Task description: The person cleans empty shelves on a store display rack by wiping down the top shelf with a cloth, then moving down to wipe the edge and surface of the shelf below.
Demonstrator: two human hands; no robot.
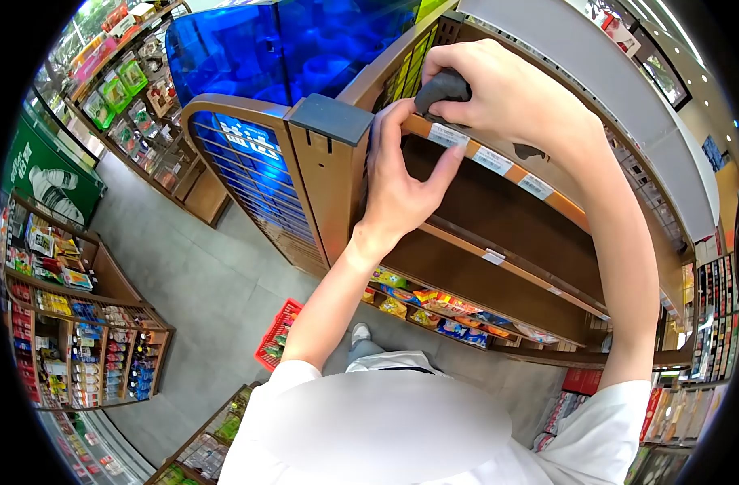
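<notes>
Bunched in my right hand point(486, 85) is a dark grey cloth point(444, 90), held against the left end of a brown shelf point(507, 198). My left hand point(402, 166) rests at the shelf's front corner, its thumb and fingers apart and nothing seen between them. White price labels point(492, 159) line the orange-brown front edge beside both hands. A dark patch point(529, 151) shows on the shelf surface below my right wrist.
A brown end post with a grey cap point(329, 119) stands left of my hands, beside a wire side panel point(252, 182). Snack packets point(442, 303) fill the lowest shelf. A red basket point(277, 333) sits on the floor. Stocked shelves point(86, 323) stand at the left.
</notes>
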